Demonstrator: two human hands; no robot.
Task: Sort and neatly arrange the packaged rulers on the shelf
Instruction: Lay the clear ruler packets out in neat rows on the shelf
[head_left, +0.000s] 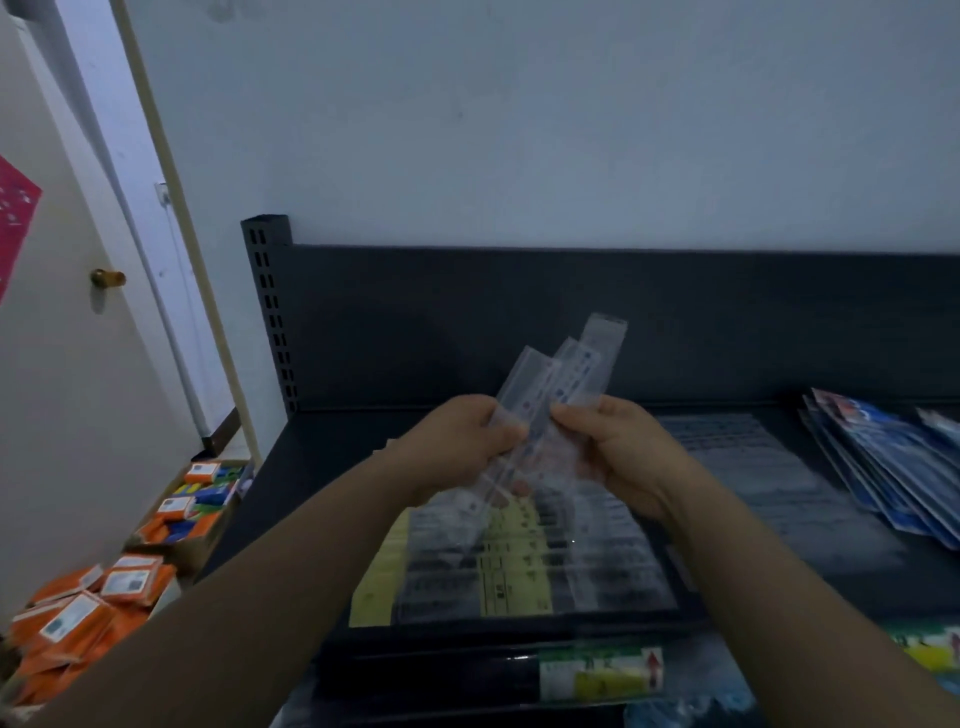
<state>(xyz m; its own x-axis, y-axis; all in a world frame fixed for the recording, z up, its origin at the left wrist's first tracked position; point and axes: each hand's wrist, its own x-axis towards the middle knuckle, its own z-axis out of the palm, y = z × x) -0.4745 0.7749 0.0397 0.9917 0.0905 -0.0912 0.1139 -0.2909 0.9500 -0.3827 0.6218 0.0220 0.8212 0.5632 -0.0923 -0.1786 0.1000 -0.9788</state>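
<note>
Nearest, on a lower tier, a long pack with a green and yellow label (597, 675) lay along the front edge. Above it, on the dark shelf (322, 447), a row of clear-sleeved rulers (545, 566) lay side by side, with a yellow one (371, 587) at the left end. Both forearms crossed over this row and hid part of it.

Over the row the left hand (462, 441) and the right hand (623, 447) met. Each had its fingers curled round a small fan of packaged rulers (563, 371), held off the shelf and tilted up and away to the right. Blur hid how many the fan held.

To the right, a slanting stack of blue packs (893, 467) rested on the same shelf, apart from the hands. To the left, below the shelf, orange packets (88, 608) filled a cardboard box (205, 545).

Behind stood the black back panel (519, 322) and its slotted upright (270, 312). At far left was a door with a brass knob (107, 278).
</note>
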